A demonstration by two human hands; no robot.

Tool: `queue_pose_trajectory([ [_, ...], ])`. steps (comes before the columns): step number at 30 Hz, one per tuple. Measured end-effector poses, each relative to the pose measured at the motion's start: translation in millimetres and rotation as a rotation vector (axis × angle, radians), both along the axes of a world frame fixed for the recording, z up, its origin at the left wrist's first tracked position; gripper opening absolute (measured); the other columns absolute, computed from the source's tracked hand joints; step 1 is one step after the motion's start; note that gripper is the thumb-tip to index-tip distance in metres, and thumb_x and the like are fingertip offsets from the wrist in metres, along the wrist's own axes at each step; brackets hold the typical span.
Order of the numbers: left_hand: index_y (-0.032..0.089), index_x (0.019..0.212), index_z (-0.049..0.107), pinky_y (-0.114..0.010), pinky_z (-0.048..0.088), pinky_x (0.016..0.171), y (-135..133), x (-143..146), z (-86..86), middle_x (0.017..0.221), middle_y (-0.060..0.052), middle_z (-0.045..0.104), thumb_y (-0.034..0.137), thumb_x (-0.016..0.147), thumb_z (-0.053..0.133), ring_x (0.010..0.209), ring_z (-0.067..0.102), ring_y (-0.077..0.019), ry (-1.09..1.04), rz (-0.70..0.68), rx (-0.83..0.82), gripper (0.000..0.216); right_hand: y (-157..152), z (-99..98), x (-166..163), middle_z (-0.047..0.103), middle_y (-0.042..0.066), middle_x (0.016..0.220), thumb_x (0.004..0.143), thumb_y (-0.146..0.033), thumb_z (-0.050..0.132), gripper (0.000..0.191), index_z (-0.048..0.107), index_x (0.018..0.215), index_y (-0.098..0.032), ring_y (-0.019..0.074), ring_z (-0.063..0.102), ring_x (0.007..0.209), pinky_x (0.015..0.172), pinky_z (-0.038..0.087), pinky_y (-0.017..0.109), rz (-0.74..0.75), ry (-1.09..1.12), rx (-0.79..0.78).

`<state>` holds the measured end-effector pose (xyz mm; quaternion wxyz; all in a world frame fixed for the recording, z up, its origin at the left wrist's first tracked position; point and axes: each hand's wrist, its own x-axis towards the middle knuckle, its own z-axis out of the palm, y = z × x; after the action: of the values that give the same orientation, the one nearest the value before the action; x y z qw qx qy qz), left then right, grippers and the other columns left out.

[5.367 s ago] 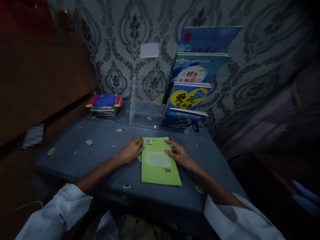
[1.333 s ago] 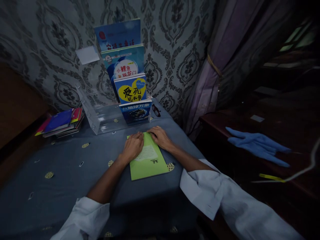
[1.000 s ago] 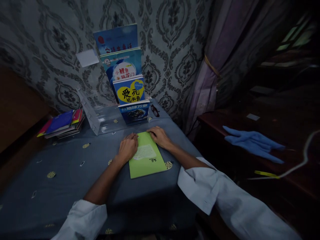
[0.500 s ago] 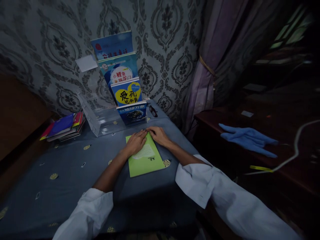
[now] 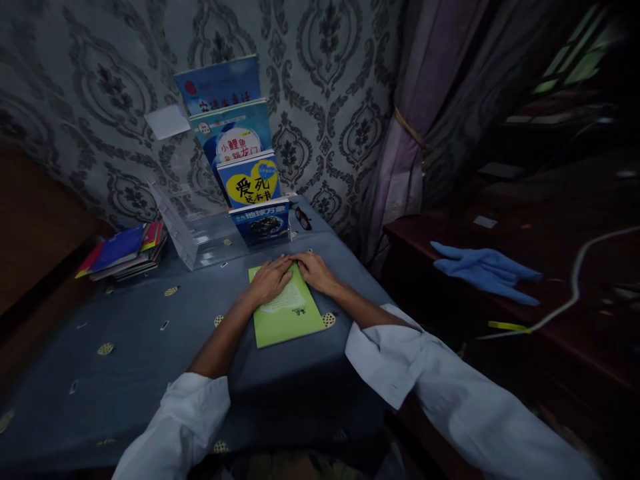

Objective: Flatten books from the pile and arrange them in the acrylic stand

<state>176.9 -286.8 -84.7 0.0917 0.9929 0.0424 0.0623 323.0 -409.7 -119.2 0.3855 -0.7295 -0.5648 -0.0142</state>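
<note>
A light green book or booklet (image 5: 287, 328) lies flat on the cloth-covered table in front of me, with a pale text patch and small dark print on its cover. My left hand (image 5: 271, 280) rests palm down across its upper part, fingers stretched toward the far edge. At the far right corner is my right hand (image 5: 315, 272), its fingertips on the book and close to those of my left hand. The right thumb shows a little apart from the fingers. Both hands cover the book's far edge.
Just beyond, a clear acrylic rack (image 5: 183, 237) holds several upright books (image 5: 261, 223). Glasses (image 5: 303, 218) lie to its right. Stacked booklets (image 5: 120, 250) sit on the left of the tablecloth (image 5: 150, 360). A blue glove (image 5: 485, 270) and white cable (image 5: 575, 287) lie on the dark red surface at right.
The whole view has shifted slightly. Both hands stay on the green book in nearly the same pose, and the book keeps its place on the table.
</note>
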Motion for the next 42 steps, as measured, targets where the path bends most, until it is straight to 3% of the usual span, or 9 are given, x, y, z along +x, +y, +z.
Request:
queue_pose_trajectory([
  [16,0.017,0.148,0.045,-0.045,0.024,0.123,0.2,-2.1,-1.2,0.158,-0.010,0.042,0.038,0.106,0.028,0.151,0.031,-0.0213,-0.019,-0.092,-0.018,0.050,-15.6,3.7,-10.0,0.076,0.006,0.114,0.090,-0.007,0.047,0.040,0.072,0.118,-0.021,0.0233,0.068,0.105,0.098,0.051,0.039,-0.022,0.030,0.042],
  [25,0.017,0.150,0.044,-0.044,0.025,0.124,-8.9,-10.8,2.8,0.158,-0.009,0.042,0.040,0.106,0.029,0.151,0.032,-0.0214,0.010,-0.162,-0.042,0.052,-37.0,6.7,-20.2,0.076,0.008,0.113,0.089,-0.006,0.049,0.040,0.072,0.119,-0.019,0.0243,0.067,0.104,0.097,0.052,0.040,-0.053,0.044,-0.019],
  [32,0.019,0.151,0.041,-0.046,0.021,0.125,-25.6,-26.5,6.4,0.160,-0.008,0.040,0.041,0.106,0.027,0.151,0.031,-0.0210,0.035,-0.197,-0.049,0.052,-62.5,9.7,-37.7,0.075,0.010,0.116,0.090,-0.009,0.049,0.041,0.070,0.123,-0.019,0.0254,0.066,0.106,0.097,0.052,0.043,-0.009,0.051,-0.004],
  [36,0.020,0.152,0.040,-0.046,0.021,0.125,-37.7,-41.0,9.6,0.161,-0.008,0.039,0.044,0.107,0.027,0.152,0.029,-0.0204,0.048,-0.225,-0.074,0.053,-83.8,12.1,-47.5,0.072,0.011,0.124,0.095,-0.020,0.052,0.040,0.063,0.133,-0.020,0.0270,0.064,0.114,0.102,0.049,0.049,0.115,0.064,-0.001],
  [38,0.019,0.153,0.039,-0.045,0.021,0.125,-43.0,-48.5,10.3,0.161,-0.009,0.038,0.046,0.107,0.026,0.152,0.029,-0.0199,0.051,-0.246,-0.083,0.055,-96.8,13.0,-50.2,0.066,0.013,0.134,0.095,-0.034,0.059,0.048,0.057,0.141,-0.020,0.0289,0.060,0.123,0.107,0.045,0.052,0.205,0.069,-0.033],
  [42,0.018,0.153,0.038,-0.043,0.020,0.126,-49.2,-58.2,10.1,0.161,-0.009,0.037,0.047,0.107,0.026,0.152,0.029,-0.0189,0.056,-0.271,-0.084,0.056,-116.5,11.0,-50.1,0.045,0.016,0.155,0.082,-0.059,0.073,0.089,0.039,0.154,-0.022,0.0327,0.042,0.142,0.116,0.038,0.053,0.335,0.059,-0.153],
])
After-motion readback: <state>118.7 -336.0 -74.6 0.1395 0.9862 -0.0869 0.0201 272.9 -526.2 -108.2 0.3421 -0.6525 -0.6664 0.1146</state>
